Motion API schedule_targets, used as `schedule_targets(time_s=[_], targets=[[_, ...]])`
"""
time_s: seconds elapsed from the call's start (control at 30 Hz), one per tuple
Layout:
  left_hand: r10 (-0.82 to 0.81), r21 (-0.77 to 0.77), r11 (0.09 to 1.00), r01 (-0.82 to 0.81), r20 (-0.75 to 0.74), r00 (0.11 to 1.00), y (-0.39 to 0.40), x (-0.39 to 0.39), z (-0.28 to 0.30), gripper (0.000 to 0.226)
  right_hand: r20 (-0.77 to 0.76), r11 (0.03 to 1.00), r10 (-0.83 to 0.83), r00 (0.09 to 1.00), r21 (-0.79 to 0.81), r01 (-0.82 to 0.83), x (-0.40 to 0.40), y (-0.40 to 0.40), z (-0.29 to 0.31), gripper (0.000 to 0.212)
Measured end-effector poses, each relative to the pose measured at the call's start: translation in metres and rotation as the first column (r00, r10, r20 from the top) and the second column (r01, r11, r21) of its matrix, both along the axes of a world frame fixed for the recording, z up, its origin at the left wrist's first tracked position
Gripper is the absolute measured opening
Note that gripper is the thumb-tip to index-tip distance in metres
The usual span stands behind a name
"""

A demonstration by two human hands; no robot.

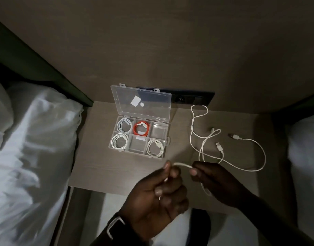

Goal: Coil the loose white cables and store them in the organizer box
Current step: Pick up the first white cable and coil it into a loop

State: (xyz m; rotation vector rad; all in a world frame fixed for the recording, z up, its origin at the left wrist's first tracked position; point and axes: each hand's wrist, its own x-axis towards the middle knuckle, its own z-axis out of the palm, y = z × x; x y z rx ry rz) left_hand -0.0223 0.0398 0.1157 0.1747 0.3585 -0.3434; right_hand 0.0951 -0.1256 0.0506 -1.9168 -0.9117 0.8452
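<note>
A clear organizer box [167, 139] lies open on the bedside table, its lid leaning back. Three compartments hold coiled white cables [119, 141] and one holds an orange coil [141, 129]. Two compartments look empty. Both my hands hold one white cable [182, 164] in front of the box: my left hand [159, 194] grips its end, and my right hand [208, 176] pinches it a short way along. The rest of the loose white cables [202, 139] trails in loops over the table to the right, with USB plugs [218, 146] showing.
The table [99, 157] stands between two beds with white bedding [31, 148] on the left and right. A dark socket panel [191, 99] is on the wall behind the box. A watch is on my left wrist [115, 226].
</note>
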Motion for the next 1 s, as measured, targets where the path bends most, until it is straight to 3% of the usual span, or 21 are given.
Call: schedule_targets(time_s=[0.1, 0.17, 0.3, 0.37, 0.43, 0.5, 0.57, 0.63, 0.67, 0.73, 0.8, 0.87, 1.0], targets=[[0.189, 0.047, 0.979, -0.196, 0.127, 0.974, 0.007, 0.023, 0.007, 0.027, -0.071, 0.998, -0.051, 0.996, 0.030, 0.053, -0.014, 0.011, 0.004, 0.038], [0.324, 0.172, 0.926, -0.337, 0.100, 0.941, 0.022, 0.042, 0.000, 0.031, -0.107, 0.997, -0.063, 0.992, 0.034, 0.067, -0.027, 0.011, 0.005, 0.042], [0.463, 0.323, 0.822, -0.469, 0.098, 0.881, 0.053, 0.066, -0.020, 0.031, 0.030, 0.991, -0.115, 0.993, -0.062, 0.117, -0.035, -0.011, 0.010, 0.040], [0.395, 0.535, 0.759, -0.370, 0.074, 0.916, 0.054, 0.067, -0.031, 0.027, 0.122, 0.987, -0.082, 0.989, -0.126, 0.097, -0.034, -0.024, 0.015, 0.037], [0.302, 0.747, 0.623, -0.234, 0.046, 0.952, 0.042, 0.064, -0.042, 0.025, 0.250, 0.995, 0.000, 0.968, -0.094, 0.025, -0.030, -0.031, 0.027, 0.030], [0.123, 0.897, 0.430, -0.100, 0.052, 0.991, 0.025, 0.057, -0.053, 0.025, 0.431, 0.997, 0.078, 0.899, -0.019, -0.078, -0.026, -0.027, 0.043, 0.020], [-0.080, 0.938, 0.346, -0.002, 0.032, 0.996, 0.008, 0.050, -0.059, 0.028, 0.612, 0.998, 0.066, 0.788, -0.026, -0.064, -0.011, -0.016, 0.055, 0.028], [-0.121, 0.898, 0.428, 0.102, -0.054, 0.991, -0.003, 0.043, -0.059, 0.036, 0.644, 0.993, -0.082, 0.761, -0.008, 0.114, 0.016, 0.002, 0.064, 0.024], [-0.110, 0.826, 0.546, 0.141, -0.096, 0.989, -0.006, 0.040, -0.055, 0.038, 0.589, 0.981, -0.166, 0.791, 0.019, 0.192, 0.028, 0.009, 0.061, 0.020], [-0.115, 0.546, 0.822, 0.163, -0.123, 0.986, -0.010, 0.037, -0.047, 0.040, 0.420, 0.954, -0.294, 0.858, 0.072, 0.292, 0.044, 0.020, 0.048, 0.018], [-0.061, 0.257, 0.963, 0.081, -0.084, 0.995, -0.009, 0.038, -0.035, 0.033, 0.281, 0.932, -0.360, 0.890, 0.077, 0.353, 0.042, 0.028, 0.026, 0.021], [0.130, 0.126, 0.984, -0.126, -0.023, 0.991, -0.002, 0.041, -0.026, 0.024, 0.221, 0.948, -0.317, 0.922, 0.077, 0.308, 0.024, 0.033, 0.007, 0.022], [0.474, 0.288, 0.835, -0.469, 0.056, 0.879, 0.034, 0.050, -0.024, 0.025, 0.212, 1.000, -0.010, 0.977, -0.027, 0.016, -0.034, 0.025, 0.000, 0.034]])
